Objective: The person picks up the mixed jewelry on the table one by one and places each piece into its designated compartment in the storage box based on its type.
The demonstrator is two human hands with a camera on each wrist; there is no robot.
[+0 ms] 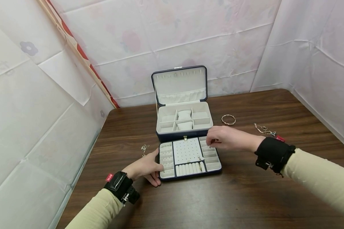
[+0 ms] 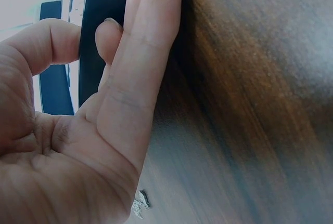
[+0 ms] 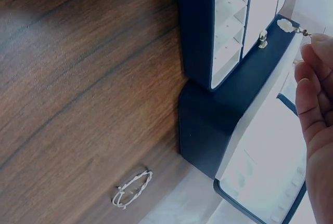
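Right hand [image 1: 227,140] hovers over the right-hand column of compartments in the removable tray [image 1: 189,171]. Fingertips pinch a small earring [image 3: 287,25]; in the right wrist view a pale stud on a short post shows at the fingertips [image 3: 307,52], above the tray's far edge. Grip: a fine pinch, other fingers loosely curled.

Left hand [image 1: 144,167] rests at the tray's left edge, fingers straight and flat against its dark side wall, thumb apart from them. It grips nothing; it only presses against the tray. Left wrist view confirms: extended fingers [image 2: 151,37] lie along the navy wall, palm low to the table [image 1: 246,197].

The tray lies on the table just in front of the jewellery box [image 1: 183,121], touching or nearly touching its front. It holds ring rolls, a perforated centre panel and side slots. One small item [image 1: 201,158] already sits near the centre panel's right edge.

The box's lid stands upright, with a pale lining and divided compartments below.

Around them on the table: a thin chain [image 1: 144,149] left of the tray, a bangle [image 1: 228,119] right of the box, and a tangled necklace [image 1: 264,129] further right.
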